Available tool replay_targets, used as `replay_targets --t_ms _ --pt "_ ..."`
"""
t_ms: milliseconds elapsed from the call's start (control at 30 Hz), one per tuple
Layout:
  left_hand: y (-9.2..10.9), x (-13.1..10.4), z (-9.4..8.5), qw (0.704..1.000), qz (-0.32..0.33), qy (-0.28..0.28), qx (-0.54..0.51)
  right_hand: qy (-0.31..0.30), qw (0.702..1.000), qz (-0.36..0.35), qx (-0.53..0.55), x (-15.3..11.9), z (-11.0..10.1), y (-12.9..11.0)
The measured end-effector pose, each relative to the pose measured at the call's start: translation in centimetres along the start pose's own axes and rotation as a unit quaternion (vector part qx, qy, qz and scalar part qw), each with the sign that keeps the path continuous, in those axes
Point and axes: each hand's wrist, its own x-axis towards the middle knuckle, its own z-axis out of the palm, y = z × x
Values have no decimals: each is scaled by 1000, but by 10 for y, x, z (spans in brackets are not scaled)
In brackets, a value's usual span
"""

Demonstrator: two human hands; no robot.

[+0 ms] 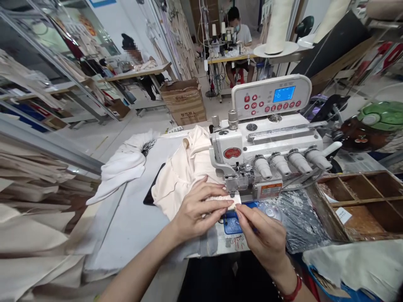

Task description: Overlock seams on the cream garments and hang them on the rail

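A cream fabric piece [197, 153] lies bunched on the table left of a white overlock sewing machine [231, 140], its near edge under the presser foot area. My left hand [201, 205] rests flat on this fabric with fingers stretched toward the needle. Just right of those fingertips, my right hand [262, 233] pinches the fabric's edge between thumb and forefinger. A blue plate [232, 224] shows beneath the fingers. The exact stitching point is hidden by the machine head and fingers.
A wooden compartment tray [343, 205] sits at the right. White cloth [122, 167] lies at the table's left, near a dark flat object [151, 195]. A cardboard box [184, 100] stands beyond. Two people work at farther tables. Thread cones [278, 29] rise behind the machine.
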Motion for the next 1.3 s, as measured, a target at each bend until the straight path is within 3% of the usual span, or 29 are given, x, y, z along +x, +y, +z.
replay_targets --t_ms 200,467,700,867,1100,1300 --pt "-10 1 -5 999 9 -32 -26 -54 985 -110 -119 -5 -10 12" --pt "-15 3 -4 998 22 -18 -50 -36 963 -183 -196 9 -6 15" --pt "-31 15 -11 996 18 -47 -79 -20 965 -175 -197 17 -4 19" --pt "-30 13 -11 997 14 -40 -66 -17 969 -171 -176 11 -10 14" --pt "-26 12 -8 997 9 -30 -72 -23 971 -147 -187 15 2 14" --pt "-30 8 -9 997 -2 -22 -70 6 972 -148 -183 12 6 20"
